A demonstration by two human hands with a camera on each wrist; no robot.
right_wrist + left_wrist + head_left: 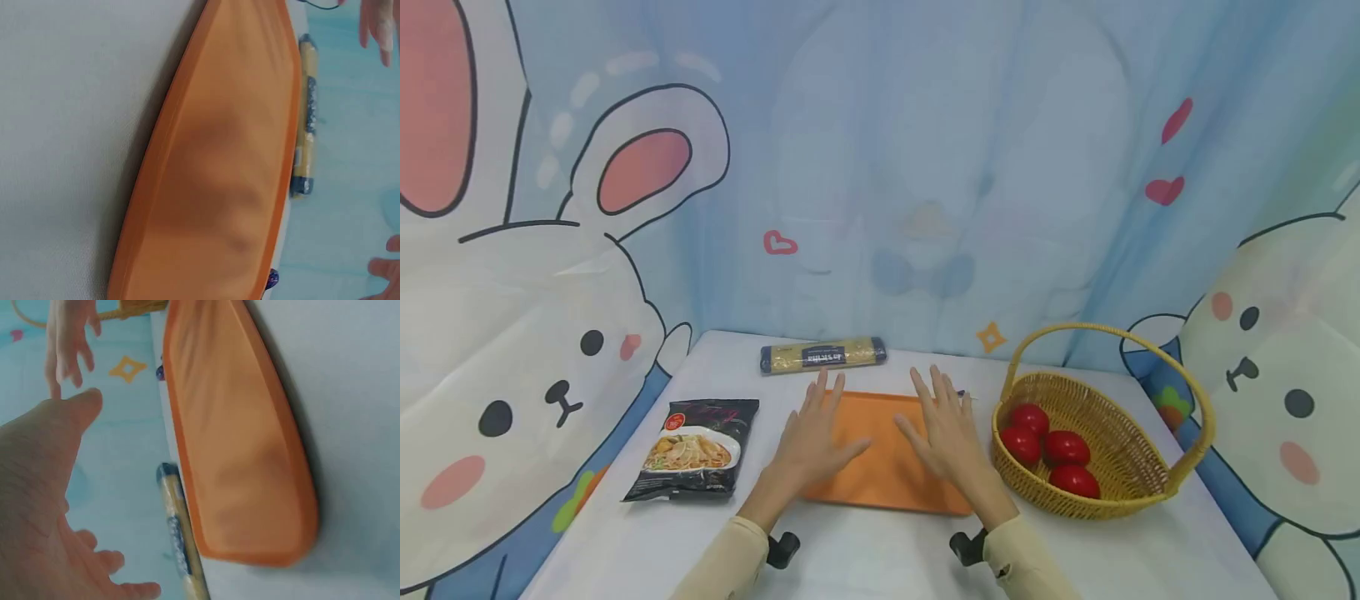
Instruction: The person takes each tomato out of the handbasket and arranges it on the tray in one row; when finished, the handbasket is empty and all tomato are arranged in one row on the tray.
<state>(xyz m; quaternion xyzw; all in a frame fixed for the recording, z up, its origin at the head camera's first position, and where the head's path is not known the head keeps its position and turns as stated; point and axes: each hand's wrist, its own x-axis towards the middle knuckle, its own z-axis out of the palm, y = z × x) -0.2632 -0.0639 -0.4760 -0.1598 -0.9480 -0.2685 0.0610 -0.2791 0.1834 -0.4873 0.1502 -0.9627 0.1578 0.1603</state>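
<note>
An orange rectangular tray [887,483] was laid flat on the white-covered table [857,554], below and between the two hands. The left hand [812,437] was held above the tray's left part, fingers spread wide, thumb pointed inward. The right hand [951,437] was held above its right part, likewise spread wide; both were raised apart from the tray. A yellow pasta packet [853,353] with dark blue ends was set beyond the left fingertips, past the tray's far edge. A small dark purple item [160,373] was partly seen beyond the right hand, too small to name. A black noodle bag [688,450] was placed left of the left hand. Right of the right hand, a wicker basket [1123,425] was stood, handle up, with four red tomato-like fruits [1066,448] held inside.
</note>
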